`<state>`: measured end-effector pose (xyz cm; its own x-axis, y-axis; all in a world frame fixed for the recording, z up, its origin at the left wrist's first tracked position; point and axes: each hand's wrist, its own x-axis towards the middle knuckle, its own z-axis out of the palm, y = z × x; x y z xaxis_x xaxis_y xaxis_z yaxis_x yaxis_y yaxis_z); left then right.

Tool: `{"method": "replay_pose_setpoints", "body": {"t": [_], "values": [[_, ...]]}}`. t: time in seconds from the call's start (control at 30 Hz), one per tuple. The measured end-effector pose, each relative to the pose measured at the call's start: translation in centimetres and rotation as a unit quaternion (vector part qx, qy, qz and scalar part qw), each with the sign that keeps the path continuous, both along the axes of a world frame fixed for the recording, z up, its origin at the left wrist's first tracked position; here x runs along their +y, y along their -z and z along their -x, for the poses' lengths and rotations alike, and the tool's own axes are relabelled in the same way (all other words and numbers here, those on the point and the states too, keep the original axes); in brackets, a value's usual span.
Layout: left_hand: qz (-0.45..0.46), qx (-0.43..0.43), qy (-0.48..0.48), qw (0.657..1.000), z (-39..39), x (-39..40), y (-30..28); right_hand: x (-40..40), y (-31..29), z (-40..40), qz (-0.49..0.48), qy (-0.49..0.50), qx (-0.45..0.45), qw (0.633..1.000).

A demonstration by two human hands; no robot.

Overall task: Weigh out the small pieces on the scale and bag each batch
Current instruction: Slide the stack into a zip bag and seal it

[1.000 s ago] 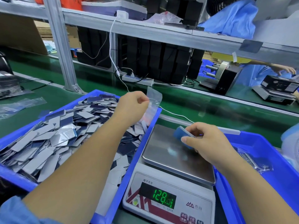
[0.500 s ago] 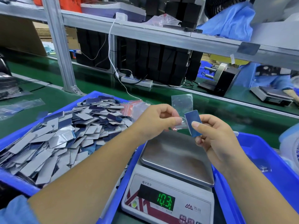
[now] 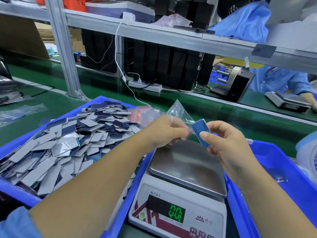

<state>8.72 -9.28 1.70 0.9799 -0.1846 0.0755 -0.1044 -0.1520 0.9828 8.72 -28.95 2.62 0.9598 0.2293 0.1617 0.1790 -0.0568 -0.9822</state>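
Batch: a small stack of thin blue rectangular pieces (image 3: 201, 133), held above the steel pan of the white digital scale (image 3: 187, 167), which is bare and reads near zero.
Right hand: the right hand (image 3: 228, 146) pinches the stack by its long edges, thumb on the near side, fingers behind.
Left hand: the left hand (image 3: 164, 131) pinches the small clear plastic zip bag (image 3: 180, 112) near its mouth, just beside the stack.
Supply: loose grey and blue pieces heaped in the blue plastic bin (image 3: 22, 198) on the left.
Handling: the pieces look light, stiff and smooth, likely to fan apart or slip; squeezing the edges squarely should keep them together.
Bag: limp and slick film; gripping at the mouth probably helps hold it open.
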Motion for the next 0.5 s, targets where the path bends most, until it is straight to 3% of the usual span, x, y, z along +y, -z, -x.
{"method": "replay_pose_setpoints", "body": {"t": [0.13,0.27,0.37,0.5], "values": [[0.007,-0.013,-0.064,0.998,-0.3,0.9,-0.4,-0.4,0.2,-0.4,0.125,0.049,-0.051,0.990],[0.012,-0.019,-0.098,0.995,-0.4,0.7,-0.3,-0.1,0.8,-0.3,0.356,0.027,-0.131,0.925],[0.009,-0.009,-0.124,0.992,-0.6,0.5,-0.1,0.1,1.3,-0.3,0.397,-0.005,-0.117,0.910],[0.018,-0.013,-0.063,0.998,-0.4,0.5,0.1,0.0,1.2,-0.4,0.407,-0.011,-0.125,0.905]]}}
